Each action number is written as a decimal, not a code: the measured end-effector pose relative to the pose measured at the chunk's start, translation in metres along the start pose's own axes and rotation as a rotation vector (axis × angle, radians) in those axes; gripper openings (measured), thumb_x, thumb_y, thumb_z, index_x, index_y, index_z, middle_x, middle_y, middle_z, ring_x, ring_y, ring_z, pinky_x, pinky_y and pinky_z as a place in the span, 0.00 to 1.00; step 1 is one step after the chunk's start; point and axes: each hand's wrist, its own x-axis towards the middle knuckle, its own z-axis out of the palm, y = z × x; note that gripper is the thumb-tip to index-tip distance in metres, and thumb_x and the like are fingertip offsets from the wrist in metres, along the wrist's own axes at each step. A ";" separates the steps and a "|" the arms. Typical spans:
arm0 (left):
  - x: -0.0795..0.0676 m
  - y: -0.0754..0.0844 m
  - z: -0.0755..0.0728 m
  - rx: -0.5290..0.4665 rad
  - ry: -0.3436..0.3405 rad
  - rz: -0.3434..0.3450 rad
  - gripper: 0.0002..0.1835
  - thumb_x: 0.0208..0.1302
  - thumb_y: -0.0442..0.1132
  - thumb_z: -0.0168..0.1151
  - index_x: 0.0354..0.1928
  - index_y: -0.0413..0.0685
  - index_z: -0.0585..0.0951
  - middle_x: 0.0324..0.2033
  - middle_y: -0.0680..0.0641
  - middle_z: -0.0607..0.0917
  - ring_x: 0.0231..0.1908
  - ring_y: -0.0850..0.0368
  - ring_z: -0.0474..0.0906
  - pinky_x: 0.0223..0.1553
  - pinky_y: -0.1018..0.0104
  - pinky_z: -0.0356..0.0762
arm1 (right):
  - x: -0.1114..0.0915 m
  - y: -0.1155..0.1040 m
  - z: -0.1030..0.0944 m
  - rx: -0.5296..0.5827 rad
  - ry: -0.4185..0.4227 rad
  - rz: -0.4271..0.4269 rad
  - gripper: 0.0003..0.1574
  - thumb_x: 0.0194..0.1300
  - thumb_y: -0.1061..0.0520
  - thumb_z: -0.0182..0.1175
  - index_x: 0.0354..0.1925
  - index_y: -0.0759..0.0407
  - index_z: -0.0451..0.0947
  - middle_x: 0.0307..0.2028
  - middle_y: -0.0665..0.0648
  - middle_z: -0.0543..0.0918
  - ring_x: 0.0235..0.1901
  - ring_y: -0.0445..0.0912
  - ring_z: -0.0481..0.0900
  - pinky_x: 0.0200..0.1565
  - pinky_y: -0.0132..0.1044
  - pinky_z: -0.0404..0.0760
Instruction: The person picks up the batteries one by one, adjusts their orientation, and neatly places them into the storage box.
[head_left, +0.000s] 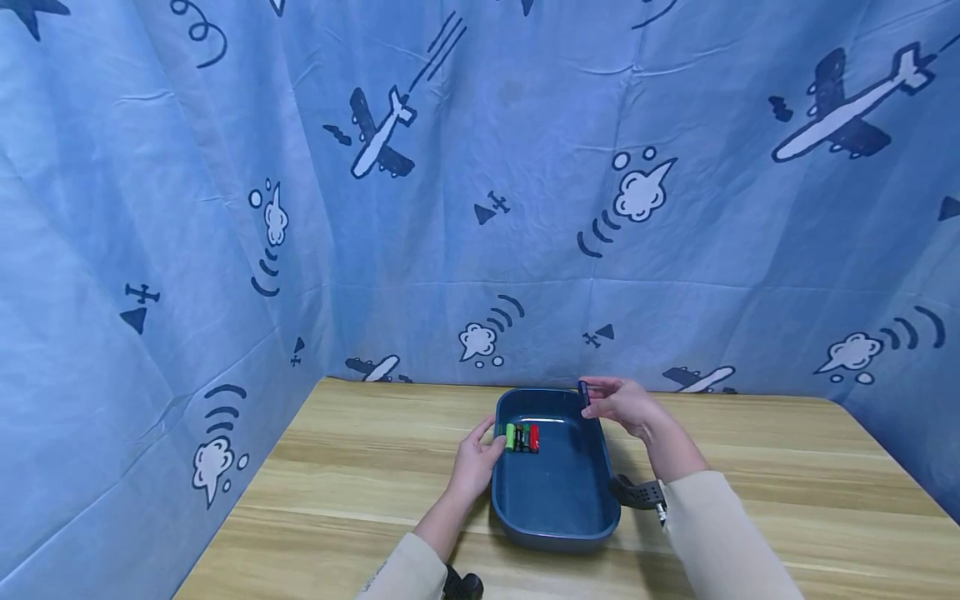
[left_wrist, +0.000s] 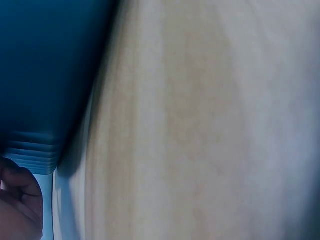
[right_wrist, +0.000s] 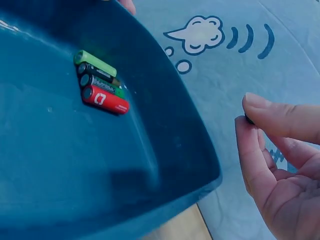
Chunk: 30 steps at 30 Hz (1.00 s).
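A dark blue plastic bin (head_left: 557, 538) stands on the table. My left hand (head_left: 472, 463) grips its left wall, thumb over the rim and fingers outside. Above the bin's far right corner, my right hand (head_left: 628, 407) pinches a dark blue battery (head_left: 583, 394) between thumb and fingertips; the right wrist view hides most of it. Inside the bin, against the left wall, batteries lie side by side in a row: a light green battery (right_wrist: 97, 63), a black battery (right_wrist: 95, 72), a dark battery with a green end (right_wrist: 102, 85) and a red battery (right_wrist: 107, 100).
The bin rests on a wood-grain table (head_left: 360, 467). Behind and to the left hangs a blue curtain (head_left: 525, 208) printed with planes and clouds. A black strap (head_left: 637, 493) on the right wrist sits close to the bin's right rim.
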 end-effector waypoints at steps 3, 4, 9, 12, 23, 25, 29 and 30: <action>0.002 -0.001 -0.001 0.003 0.000 -0.006 0.26 0.65 0.38 0.55 0.65 0.41 0.66 0.26 0.33 0.83 0.28 0.43 0.82 0.31 0.60 0.81 | 0.002 -0.001 0.005 -0.023 0.021 0.021 0.41 0.49 0.74 0.64 0.62 0.72 0.63 0.52 0.68 0.70 0.46 0.51 0.72 0.49 0.41 0.77; 0.002 -0.002 -0.001 0.005 0.000 -0.008 0.26 0.65 0.38 0.55 0.65 0.41 0.66 0.26 0.33 0.83 0.28 0.43 0.82 0.31 0.60 0.81 | 0.002 -0.001 0.006 -0.028 0.027 0.028 0.41 0.49 0.73 0.65 0.62 0.72 0.63 0.53 0.69 0.69 0.47 0.52 0.71 0.51 0.42 0.76; 0.003 -0.001 -0.002 0.004 -0.004 -0.002 0.26 0.65 0.38 0.55 0.64 0.40 0.66 0.26 0.33 0.83 0.27 0.42 0.82 0.30 0.59 0.81 | 0.007 0.000 0.011 -0.018 0.039 0.052 0.40 0.50 0.73 0.65 0.62 0.69 0.64 0.54 0.68 0.69 0.48 0.53 0.70 0.53 0.45 0.73; 0.003 0.001 -0.002 0.004 -0.007 -0.003 0.26 0.66 0.38 0.55 0.65 0.41 0.66 0.26 0.32 0.83 0.27 0.42 0.82 0.30 0.59 0.81 | 0.010 0.002 0.014 0.000 0.028 0.052 0.41 0.49 0.74 0.65 0.62 0.70 0.63 0.53 0.68 0.69 0.47 0.52 0.70 0.50 0.42 0.75; 0.010 0.002 0.002 -0.007 0.007 -0.016 0.27 0.65 0.38 0.55 0.65 0.41 0.66 0.26 0.33 0.83 0.28 0.42 0.82 0.31 0.58 0.81 | 0.023 0.004 0.019 0.008 0.014 0.047 0.40 0.49 0.74 0.65 0.60 0.70 0.63 0.51 0.67 0.67 0.46 0.54 0.67 0.43 0.36 0.78; 0.011 0.002 0.002 -0.004 0.010 -0.019 0.27 0.65 0.38 0.55 0.65 0.41 0.66 0.26 0.33 0.83 0.28 0.42 0.82 0.31 0.58 0.81 | 0.024 0.004 0.020 0.012 0.015 0.056 0.40 0.48 0.74 0.65 0.60 0.70 0.63 0.51 0.67 0.67 0.47 0.54 0.67 0.45 0.38 0.78; 0.013 0.001 0.001 -0.006 0.006 -0.026 0.26 0.65 0.37 0.55 0.65 0.39 0.66 0.26 0.32 0.83 0.28 0.41 0.82 0.31 0.57 0.81 | 0.025 0.003 0.025 0.019 0.021 0.079 0.40 0.48 0.74 0.65 0.60 0.69 0.63 0.52 0.68 0.66 0.48 0.55 0.66 0.49 0.43 0.76; 0.013 0.001 0.001 -0.010 0.004 -0.028 0.26 0.66 0.37 0.55 0.65 0.39 0.65 0.26 0.32 0.83 0.28 0.40 0.82 0.31 0.55 0.81 | 0.026 0.004 0.026 0.022 0.021 0.083 0.40 0.48 0.74 0.65 0.60 0.69 0.63 0.53 0.68 0.66 0.48 0.55 0.67 0.50 0.44 0.76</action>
